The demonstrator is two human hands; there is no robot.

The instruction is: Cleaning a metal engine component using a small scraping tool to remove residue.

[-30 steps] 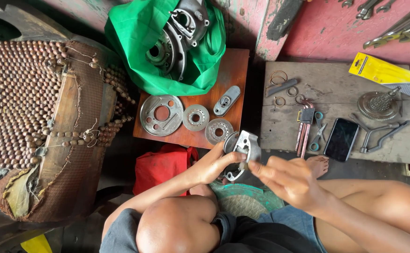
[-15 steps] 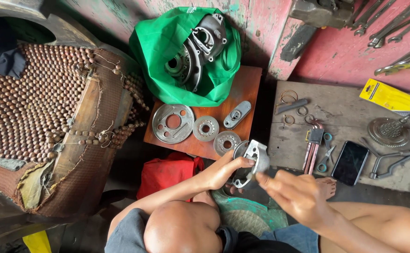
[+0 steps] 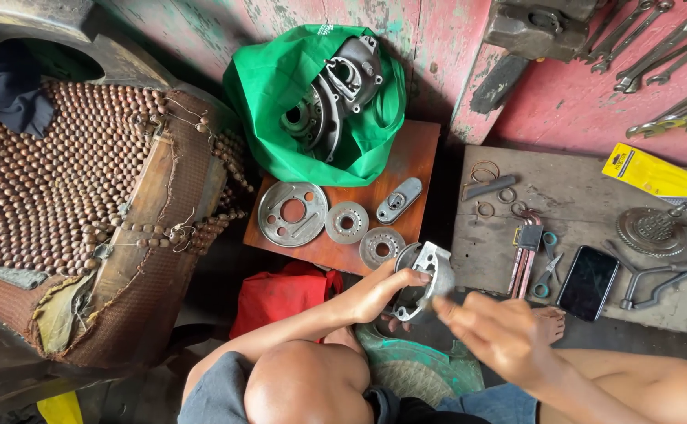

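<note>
Grey metal housing [image 3: 426,279] gripped by left hand [image 3: 379,294] | right hand [image 3: 492,334] blurred, fingers seemingly loose | discs [image 3: 292,212] beyond

On the orange-brown wooden counter [image 3: 418,169] lie a large round grey metal plate [image 3: 292,213], then two smaller grey metal discs [image 3: 347,222] to its right, with the green cloth bag [image 3: 269,102] of engine parts behind them. To the right, the grey wooden board [image 3: 579,204] carries a black phone [image 3: 588,282], and a beaded brown seat mat [image 3: 53,180] lies far left.

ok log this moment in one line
left hand: holds metal housing | right hand: beside it, blurred | discs: on board
</note>
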